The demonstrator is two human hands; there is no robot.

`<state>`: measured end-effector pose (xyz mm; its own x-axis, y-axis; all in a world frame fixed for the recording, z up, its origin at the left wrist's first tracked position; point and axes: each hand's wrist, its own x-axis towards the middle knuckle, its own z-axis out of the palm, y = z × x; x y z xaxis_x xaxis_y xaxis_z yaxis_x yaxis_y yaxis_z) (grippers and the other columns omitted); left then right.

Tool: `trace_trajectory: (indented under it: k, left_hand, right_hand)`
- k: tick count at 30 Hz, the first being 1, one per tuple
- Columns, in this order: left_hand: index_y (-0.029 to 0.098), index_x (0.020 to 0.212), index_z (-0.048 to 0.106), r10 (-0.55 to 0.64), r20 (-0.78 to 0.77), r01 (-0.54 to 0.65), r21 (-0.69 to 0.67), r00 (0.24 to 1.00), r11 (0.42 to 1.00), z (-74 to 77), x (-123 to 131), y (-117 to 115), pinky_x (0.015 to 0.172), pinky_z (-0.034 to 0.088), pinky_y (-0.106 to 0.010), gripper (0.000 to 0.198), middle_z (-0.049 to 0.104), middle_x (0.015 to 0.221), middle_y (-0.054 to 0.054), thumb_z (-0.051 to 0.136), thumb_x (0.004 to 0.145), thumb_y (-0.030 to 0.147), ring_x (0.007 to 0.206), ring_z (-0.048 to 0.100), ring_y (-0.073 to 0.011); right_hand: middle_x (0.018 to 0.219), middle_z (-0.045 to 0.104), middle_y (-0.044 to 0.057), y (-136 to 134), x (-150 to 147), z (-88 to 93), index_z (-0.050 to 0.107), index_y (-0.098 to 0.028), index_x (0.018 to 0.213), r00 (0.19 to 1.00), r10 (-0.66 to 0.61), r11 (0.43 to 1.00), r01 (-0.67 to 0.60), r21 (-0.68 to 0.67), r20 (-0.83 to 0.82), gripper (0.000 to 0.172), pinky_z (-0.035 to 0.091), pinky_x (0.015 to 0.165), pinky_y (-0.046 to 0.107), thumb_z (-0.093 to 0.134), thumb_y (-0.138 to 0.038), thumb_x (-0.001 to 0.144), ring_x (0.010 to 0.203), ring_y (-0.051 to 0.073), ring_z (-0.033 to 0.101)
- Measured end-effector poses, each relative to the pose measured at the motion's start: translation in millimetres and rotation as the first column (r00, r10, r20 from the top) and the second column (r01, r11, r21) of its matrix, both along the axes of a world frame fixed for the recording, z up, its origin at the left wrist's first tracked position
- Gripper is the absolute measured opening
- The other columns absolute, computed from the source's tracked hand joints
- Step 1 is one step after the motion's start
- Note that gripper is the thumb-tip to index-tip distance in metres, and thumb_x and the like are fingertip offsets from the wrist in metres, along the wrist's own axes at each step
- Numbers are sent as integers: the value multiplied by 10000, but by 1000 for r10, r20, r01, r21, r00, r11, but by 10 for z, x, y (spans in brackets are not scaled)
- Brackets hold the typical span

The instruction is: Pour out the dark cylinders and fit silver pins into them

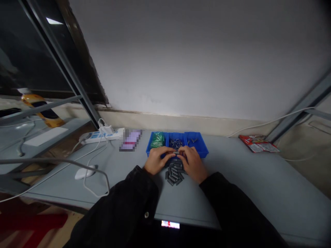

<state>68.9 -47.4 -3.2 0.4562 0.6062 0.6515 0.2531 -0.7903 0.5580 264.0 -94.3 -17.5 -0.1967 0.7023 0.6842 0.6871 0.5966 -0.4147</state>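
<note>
My left hand and my right hand meet over the front of the blue bins, fingertips pinched on the two ends of one small dark grey cylindrical piece. Just below them, a heap of similar dark grey cylindrical pieces lies on the table. Behind my hands stand three joined blue bins. Green small parts fill the left one, thin shiny metal pins lie in the middle one, and a few small dark pieces are in the right one. My fingers partly hide the bins' front.
On the left are a phone, a power strip with white cables, and a white mouse-like object. A red packet lies at the right. An orange bottle leans at far left behind the metal frame.
</note>
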Motion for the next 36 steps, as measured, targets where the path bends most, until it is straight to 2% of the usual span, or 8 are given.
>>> trace_trajectory:
  k: [7, 12, 15, 18, 24, 28, 31, 36]
  left_hand:
    - [170, 1008, 739, -23, -20, 22, -9, 1000, 1000, -15, 0, 1, 794, 566, -284, 143, 766, 949, -49, 700, 912, 268, 811, 715, -154]
    - [171, 1007, 737, -2, -8, 2, -1, 1000, 1000, -35, -7, 19, 801, 563, -275, 136, 764, 958, -48, 687, 921, 264, 837, 716, -155]
    - [174, 1014, 736, -24, -32, 24, 3, 999, 1000, -31, -4, 9, 802, 562, -279, 141, 763, 967, -52, 676, 929, 269, 839, 715, -157]
    - [173, 1006, 737, -20, -27, 20, 10, 999, 1000, -15, 1, -5, 801, 559, -281, 143, 763, 955, -54, 669, 934, 276, 827, 712, -157]
    - [166, 930, 742, -10, -64, 8, -30, 998, 1000, 26, -10, -8, 702, 515, -240, 141, 750, 873, -35, 659, 939, 280, 682, 658, -117]
    - [172, 921, 747, -26, -209, 9, -81, 978, 997, 20, -15, -14, 574, 421, -214, 183, 645, 620, 24, 639, 950, 317, 520, 549, -92]
    - [190, 963, 749, -19, -321, -13, -97, 947, 995, 2, -6, -19, 552, 385, -217, 190, 563, 529, 46, 607, 965, 315, 486, 527, -100]
    - [207, 1000, 747, -25, -507, -32, -103, 862, 994, -26, 31, -30, 601, 433, -226, 192, 696, 688, -11, 565, 969, 259, 608, 649, -147]
  right_hand:
    - [909, 660, 36, 32, 6, -27, 578, -199, 937, 1000, 6, 1000, -6, -9, 21, 199, 370, 808, 366, 423, -254, 1048, 868, 193, 593]
    - [1020, 674, 59, 9, -2, -13, 562, -195, 1160, 999, 25, 1000, -25, -10, 27, 171, 390, 830, 364, 503, -267, 1017, 911, 206, 595]
    - [931, 669, 43, 5, -5, 6, 579, -192, 1033, 999, 22, 1000, -23, 4, 39, 117, 378, 803, 357, 467, -222, 1025, 871, 197, 592]
    - [882, 673, 34, 20, 8, 12, 593, -191, 942, 998, -11, 1000, 10, 30, 54, 194, 364, 796, 360, 436, -248, 1040, 836, 191, 593]
    - [885, 704, 34, 84, 145, 59, 646, -198, 1017, 963, -236, 970, 241, 24, -127, 231, 402, 800, 341, 442, -306, 1028, 820, 193, 619]
    - [856, 711, 39, 152, 324, 118, 657, -183, 1056, 867, -416, 903, 429, -14, -274, 229, 418, 810, 350, 516, -338, 964, 767, 198, 624]
    - [820, 705, 45, 214, 451, 98, 680, -184, 997, 839, -513, 854, 520, -12, -181, 200, 371, 851, 393, 552, -314, 914, 760, 213, 613]
    - [760, 708, 65, 296, 568, -20, 700, -185, 961, 809, -588, 809, 588, -9, -16, 205, 293, 885, 437, 526, -275, 906, 846, 266, 601]
